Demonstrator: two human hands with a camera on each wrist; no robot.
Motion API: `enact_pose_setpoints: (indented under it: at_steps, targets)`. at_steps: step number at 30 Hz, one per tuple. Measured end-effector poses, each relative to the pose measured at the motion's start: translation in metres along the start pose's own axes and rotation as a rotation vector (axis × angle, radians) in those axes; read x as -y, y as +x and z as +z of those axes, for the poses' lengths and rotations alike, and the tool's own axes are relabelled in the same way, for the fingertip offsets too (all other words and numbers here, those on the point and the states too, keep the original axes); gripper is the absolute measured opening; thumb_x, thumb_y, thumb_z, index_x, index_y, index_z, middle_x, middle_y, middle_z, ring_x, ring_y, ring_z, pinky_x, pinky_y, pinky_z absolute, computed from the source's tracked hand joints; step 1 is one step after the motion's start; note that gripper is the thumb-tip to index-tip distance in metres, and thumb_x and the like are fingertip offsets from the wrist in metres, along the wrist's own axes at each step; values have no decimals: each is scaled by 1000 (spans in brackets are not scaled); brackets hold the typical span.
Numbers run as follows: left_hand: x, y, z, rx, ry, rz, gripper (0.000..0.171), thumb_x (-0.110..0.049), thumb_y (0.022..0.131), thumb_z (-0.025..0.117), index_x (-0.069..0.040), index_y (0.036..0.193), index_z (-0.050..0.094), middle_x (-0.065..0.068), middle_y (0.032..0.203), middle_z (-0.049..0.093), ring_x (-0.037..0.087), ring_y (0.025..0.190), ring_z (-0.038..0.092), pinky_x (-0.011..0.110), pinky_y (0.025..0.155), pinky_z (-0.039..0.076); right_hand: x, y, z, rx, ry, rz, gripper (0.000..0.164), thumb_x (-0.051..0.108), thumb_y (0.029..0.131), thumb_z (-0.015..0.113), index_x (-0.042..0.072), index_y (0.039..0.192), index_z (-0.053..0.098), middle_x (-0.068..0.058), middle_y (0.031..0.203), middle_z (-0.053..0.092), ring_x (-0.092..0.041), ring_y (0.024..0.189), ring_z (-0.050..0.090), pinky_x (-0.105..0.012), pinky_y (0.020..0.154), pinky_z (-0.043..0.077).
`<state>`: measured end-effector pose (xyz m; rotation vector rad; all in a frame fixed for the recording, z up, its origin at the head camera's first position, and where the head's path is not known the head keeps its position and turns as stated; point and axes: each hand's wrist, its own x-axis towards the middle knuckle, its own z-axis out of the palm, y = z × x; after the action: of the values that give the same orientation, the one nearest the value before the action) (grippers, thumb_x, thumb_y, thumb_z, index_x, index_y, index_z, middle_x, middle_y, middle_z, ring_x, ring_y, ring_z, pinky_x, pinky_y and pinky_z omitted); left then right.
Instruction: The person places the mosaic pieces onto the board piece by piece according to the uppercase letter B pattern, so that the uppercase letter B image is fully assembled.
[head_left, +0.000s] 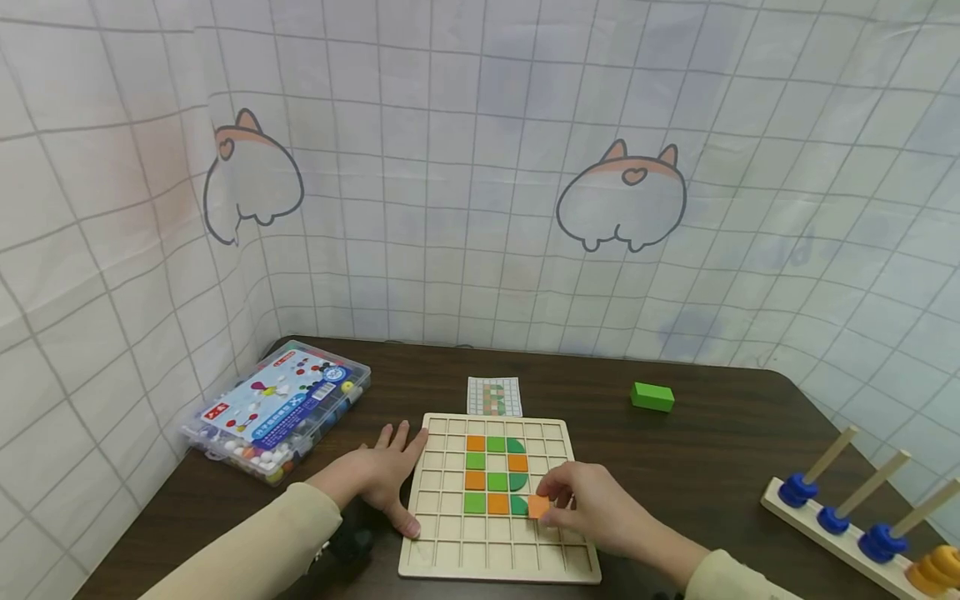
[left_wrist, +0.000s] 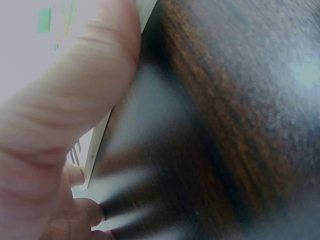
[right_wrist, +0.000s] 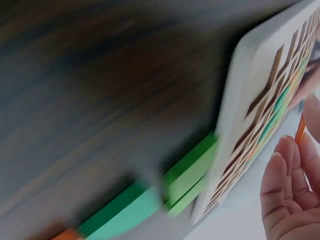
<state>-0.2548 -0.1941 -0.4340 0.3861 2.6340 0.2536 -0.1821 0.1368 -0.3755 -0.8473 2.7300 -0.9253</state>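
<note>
A pale wooden grid board [head_left: 502, 558] lies on the dark table. Orange squares, light green squares [head_left: 475, 502] and dark green rounded tiles [head_left: 517, 482] fill several cells in its middle. Between thumb and fingers, my right hand [head_left: 592, 504] pinches an orange square tile [head_left: 537, 507] over the board, just right of the lowest tile row; the tile shows edge-on in the right wrist view. My left hand [head_left: 384, 473] is spread at the board's left side, its thumb and fingertips resting on the edge.
Behind the board lies a printed pattern card [head_left: 494, 397]. A clear plastic case [head_left: 277, 408] of beads is at left, a green block [head_left: 652, 397] at back right, a peg stand with rings [head_left: 832, 533] at right. Loose light green [right_wrist: 190, 172] and dark green tiles [right_wrist: 120, 212] lie beside the board.
</note>
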Motion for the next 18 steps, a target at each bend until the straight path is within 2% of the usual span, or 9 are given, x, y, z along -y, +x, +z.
enact_pose_setpoints:
  at_steps: [8,13,16,18]
  targets:
    - [0,0,0,-1,13,-14,156,-81,48,83,-21,166,1,19,172,-5,46,158,-2,75,116,19,23,16,24,52,-10,-79,19,16,82,87,8,92,73,4,84,67,1,72,54,-20,65,48]
    - [-1,-3,-1,-3,0,-1,158,-82,46,82,-19,166,3,20,172,-3,45,158,-1,75,117,18,36,25,33,61,-40,-93,20,17,80,88,9,89,73,7,79,64,0,70,50,-20,64,46]
    - [-6,-9,-4,-5,-5,-2,155,-79,49,84,-17,166,4,22,172,-2,46,158,-1,76,116,17,42,29,37,51,-81,-93,19,17,80,88,9,88,73,7,77,61,-1,69,48,-19,64,45]
    - [-17,-22,-12,2,-5,-10,149,-72,56,87,-14,166,5,24,171,-1,48,158,0,76,116,18,45,31,40,45,-106,-94,19,16,80,89,9,88,73,7,77,60,-1,69,48,-19,64,45]
